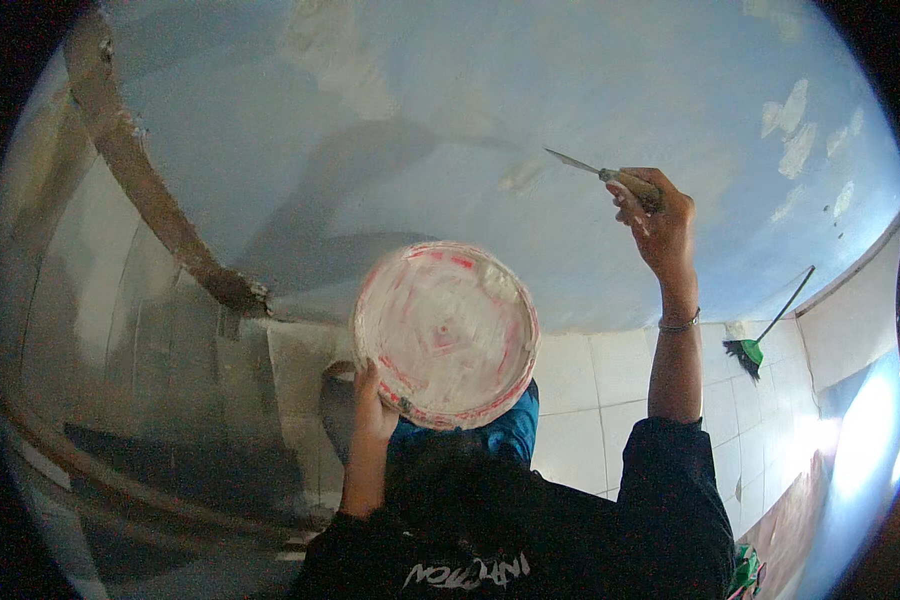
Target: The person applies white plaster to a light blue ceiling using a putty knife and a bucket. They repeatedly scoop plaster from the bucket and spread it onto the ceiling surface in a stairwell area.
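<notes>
My left hand (372, 402) grips a round white lid (448, 335) by its lower left rim; its face is smeared with pale paste over pink-red, with a thicker lump near the upper right edge. My right hand (652, 218) is raised at the right, closed around the wooden handle of a putty knife (573, 160), whose thin metal blade points left. Its fingers have white smears. Around the blade is a pale blue painted wall (450, 70) with whitish patches at top and right. My arm's shadow falls on it.
A broken brown strip (160, 220) edges the blue surface on the left. Pale tiles (570, 400) run along the bottom. A green broom (745, 352) leans at the right beside bright glare. Darker tiled surfaces and a curved ledge (60, 450) are at the lower left.
</notes>
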`<state>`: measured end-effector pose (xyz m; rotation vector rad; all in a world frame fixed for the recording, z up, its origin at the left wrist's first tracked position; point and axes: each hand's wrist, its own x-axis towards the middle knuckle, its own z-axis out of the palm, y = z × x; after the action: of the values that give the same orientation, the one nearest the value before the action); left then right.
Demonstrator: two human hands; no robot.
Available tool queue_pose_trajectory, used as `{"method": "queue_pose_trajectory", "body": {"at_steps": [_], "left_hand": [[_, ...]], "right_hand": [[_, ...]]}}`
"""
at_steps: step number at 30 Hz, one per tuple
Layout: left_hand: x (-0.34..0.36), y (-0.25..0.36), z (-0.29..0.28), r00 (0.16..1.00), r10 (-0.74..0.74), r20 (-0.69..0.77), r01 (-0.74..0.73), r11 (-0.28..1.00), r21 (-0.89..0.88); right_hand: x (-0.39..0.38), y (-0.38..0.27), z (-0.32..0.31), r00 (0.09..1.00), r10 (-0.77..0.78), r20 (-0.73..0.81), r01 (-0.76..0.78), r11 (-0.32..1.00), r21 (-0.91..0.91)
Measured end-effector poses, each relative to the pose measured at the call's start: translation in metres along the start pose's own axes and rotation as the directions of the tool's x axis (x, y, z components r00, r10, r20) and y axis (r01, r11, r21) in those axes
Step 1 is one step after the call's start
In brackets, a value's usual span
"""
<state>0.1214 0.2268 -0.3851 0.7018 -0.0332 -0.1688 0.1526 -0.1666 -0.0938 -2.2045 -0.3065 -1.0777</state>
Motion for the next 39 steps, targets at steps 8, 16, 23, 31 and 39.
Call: {"method": "queue_pose_trajectory", "body": {"at_steps": [8,16,23,31,39], "left_hand": [[0.016,0.005,-0.014,1.000,-0.003,-0.003,0.003,1.000,-0.018],[0.026,0.024,-0.005,0.994,0.094,0.058,-0.095,0.995,0.009],[0.029,0.041,-0.004,0.998,0.042,0.048,-0.043,0.999,0.006],[0.027,0.049,-0.008,0.992,0.074,0.098,-0.074,0.997,0.000],[0.028,0.057,-0.017,0.998,0.066,0.021,-0.066,0.997,-0.026]], "right_hand": [[0.062,0.074,-0.021,0.994,0.077,0.078,-0.096,0.957,0.274],[0.055,0.081,-0.044,0.995,0.097,0.021,-0.099,0.957,0.271],[0.076,0.048,-0.004,0.987,-0.114,0.115,0.114,0.993,0.010],[0.089,0.010,0.001,0.970,-0.123,0.207,0.119,0.992,0.034],[0.123,-0.008,0.003,0.967,-0.223,0.126,0.219,0.975,0.049]]}}
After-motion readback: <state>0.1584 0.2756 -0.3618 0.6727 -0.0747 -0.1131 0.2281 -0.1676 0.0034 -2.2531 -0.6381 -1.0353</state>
